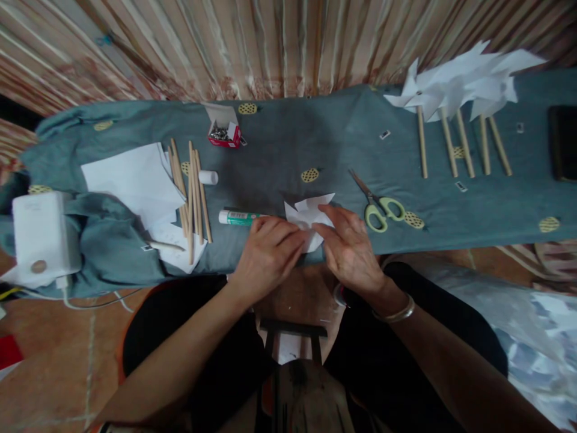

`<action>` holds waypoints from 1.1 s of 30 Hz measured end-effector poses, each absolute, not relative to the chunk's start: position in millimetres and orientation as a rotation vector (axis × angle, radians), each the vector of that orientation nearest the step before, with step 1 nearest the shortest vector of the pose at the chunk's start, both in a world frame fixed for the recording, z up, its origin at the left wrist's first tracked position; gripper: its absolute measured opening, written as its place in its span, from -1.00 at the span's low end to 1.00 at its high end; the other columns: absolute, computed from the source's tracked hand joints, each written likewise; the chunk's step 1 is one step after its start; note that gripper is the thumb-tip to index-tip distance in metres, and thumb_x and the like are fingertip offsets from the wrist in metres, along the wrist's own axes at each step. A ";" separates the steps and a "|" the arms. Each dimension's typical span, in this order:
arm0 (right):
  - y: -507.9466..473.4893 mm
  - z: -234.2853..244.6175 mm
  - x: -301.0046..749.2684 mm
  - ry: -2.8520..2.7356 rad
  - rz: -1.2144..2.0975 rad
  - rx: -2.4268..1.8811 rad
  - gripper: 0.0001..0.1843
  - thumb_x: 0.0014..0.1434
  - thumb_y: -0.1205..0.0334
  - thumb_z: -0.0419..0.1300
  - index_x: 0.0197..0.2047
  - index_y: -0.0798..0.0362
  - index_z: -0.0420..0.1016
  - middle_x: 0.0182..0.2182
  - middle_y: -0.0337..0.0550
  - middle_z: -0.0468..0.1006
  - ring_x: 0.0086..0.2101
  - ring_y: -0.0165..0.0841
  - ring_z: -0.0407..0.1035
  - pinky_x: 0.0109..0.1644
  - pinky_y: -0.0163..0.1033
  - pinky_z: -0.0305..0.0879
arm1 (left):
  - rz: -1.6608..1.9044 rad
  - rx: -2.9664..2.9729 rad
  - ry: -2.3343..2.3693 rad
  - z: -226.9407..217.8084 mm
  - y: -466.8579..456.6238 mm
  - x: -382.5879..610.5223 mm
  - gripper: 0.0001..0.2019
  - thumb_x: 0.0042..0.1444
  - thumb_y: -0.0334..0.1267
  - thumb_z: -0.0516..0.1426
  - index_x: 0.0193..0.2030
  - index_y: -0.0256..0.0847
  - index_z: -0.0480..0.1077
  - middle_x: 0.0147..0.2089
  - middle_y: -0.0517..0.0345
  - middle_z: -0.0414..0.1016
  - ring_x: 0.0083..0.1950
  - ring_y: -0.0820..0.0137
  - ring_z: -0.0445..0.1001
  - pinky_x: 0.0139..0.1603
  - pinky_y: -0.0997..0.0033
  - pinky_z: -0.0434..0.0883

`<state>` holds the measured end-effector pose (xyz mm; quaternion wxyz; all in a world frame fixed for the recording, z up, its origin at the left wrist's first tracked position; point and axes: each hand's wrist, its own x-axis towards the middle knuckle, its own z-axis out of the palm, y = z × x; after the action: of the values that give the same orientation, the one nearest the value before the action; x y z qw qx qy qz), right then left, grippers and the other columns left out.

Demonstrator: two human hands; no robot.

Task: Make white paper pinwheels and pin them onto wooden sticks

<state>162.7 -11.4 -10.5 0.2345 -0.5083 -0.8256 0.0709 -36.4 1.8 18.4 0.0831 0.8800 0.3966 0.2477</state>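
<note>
Holding white paper (308, 208) (two tips facing curtain (293, 48))

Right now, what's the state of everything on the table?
Cut paper: held by left hand and right hand
Glue stick: lying, right end hidden
White cylinder: lying loose
Scissors: lying, blades nearly closed
Red box: open, metal pieces inside
Pinwheels: assembled, lying
Loose sticks: bare, lying
Paper sheets: overlapping
White device: cable plugged in

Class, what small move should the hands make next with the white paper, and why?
Perhaps fold a corner of the white paper inward: the left hand and right hand are both on it, and corners point outward along its far edge.
</note>
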 end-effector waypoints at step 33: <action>-5.7 -5.9 163.2 -2.186 0.279 -1.356 -0.74 0.26 0.40 0.05 -0.03 0.04 0.47 0.18 0.02 0.44 0.12 -0.08 0.31 0.17 0.11 0.32 | 0.737 2.446 1.410 10.8 46.2 -19.7 -0.78 0.32 -0.18 0.06 -0.17 -0.15 0.52 -0.20 0.11 0.58 -0.11 0.28 0.41 -0.02 0.16 0.27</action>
<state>163.2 -5.7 -5.9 0.2734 -0.5041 -0.8126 0.1037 -19.7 46.2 10.8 0.1116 0.8331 0.4801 0.2510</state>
